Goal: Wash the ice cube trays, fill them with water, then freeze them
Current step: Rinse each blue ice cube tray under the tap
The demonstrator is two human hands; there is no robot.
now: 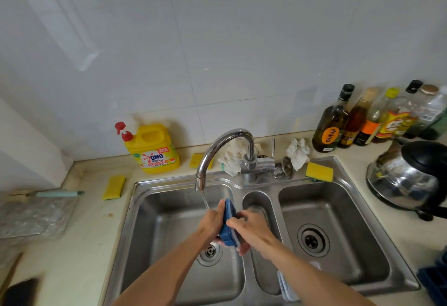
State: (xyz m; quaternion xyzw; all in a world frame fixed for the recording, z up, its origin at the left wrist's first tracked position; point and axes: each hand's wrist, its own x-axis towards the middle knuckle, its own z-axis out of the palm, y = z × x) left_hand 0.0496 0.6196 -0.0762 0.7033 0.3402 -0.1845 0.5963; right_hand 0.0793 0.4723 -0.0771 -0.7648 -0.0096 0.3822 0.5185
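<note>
Both grips are clamped on one tray: your left grip [212, 223] wraps its left face, fingers curled under the bottom edge, while your right grip [252, 230] pinches the right face, thumb across the top.

Seen from the head camera, the tray [229, 234] stands on edge, slightly tilted, over the left basin of the sink [169, 185]. It is just beside the thin stream [205, 200] falling from the faucet [225, 147]. The water appears to land on your left grip's knuckles rather than on the tray itself.

By the look of it you are early in the job. This is the wash or rinse of one tray, with filling and freezing not yet begun. A second tray [433, 281], dark blue and gridded, lies at the counter's right edge, well apart; whether it has been washed cannot be told. Pale flat pieces stand in the narrow middle basin, and what they are is unclear.

The tray in your grips is hard blue plastic, a flat rectangle with a paler rim, likely slick when wet. The sink is brushed steel with rounded corners, and the faucet is a polished chrome arc. Behind it on the counter [79, 245] sit a squat yellow jug [152, 150] with a red pump, a soft yellow sponge [319, 172], a crumpled white cloth [298, 152], glass bottles [333, 121] and a mirror-bright kettle [408, 179].
</note>
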